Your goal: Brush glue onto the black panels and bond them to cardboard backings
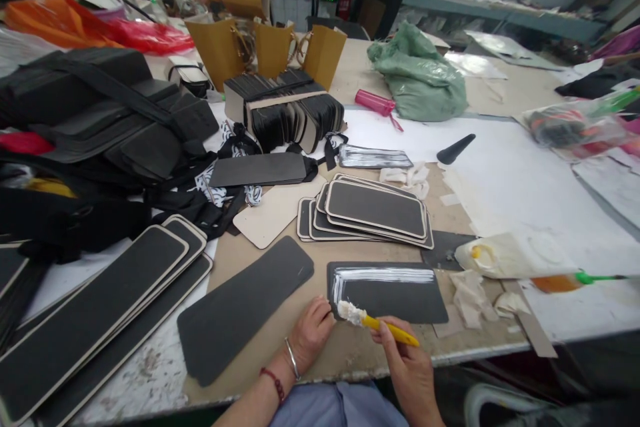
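My right hand (407, 363) is closed around a yellow-handled brush (380, 325) whose white, glue-laden bristles rest on the lower left corner of a black rectangular panel (395, 297). White glue streaks run along that panel's top and left edges. My left hand (311, 333) is loosely curled, fingertips pressing the panel's left edge against the table. A stack of black panels with pale borders (373, 212) lies just beyond. A long black strip (243, 307) lies to the left of my hands.
Long bordered black strips (95, 310) fan out at the left. Black bags and straps (100, 120) pile at the far left. Tan paper bags (273, 47), a green plastic bag (420, 77), a glue pouch (505, 257) and crumpled white scraps (467, 297) lie around.
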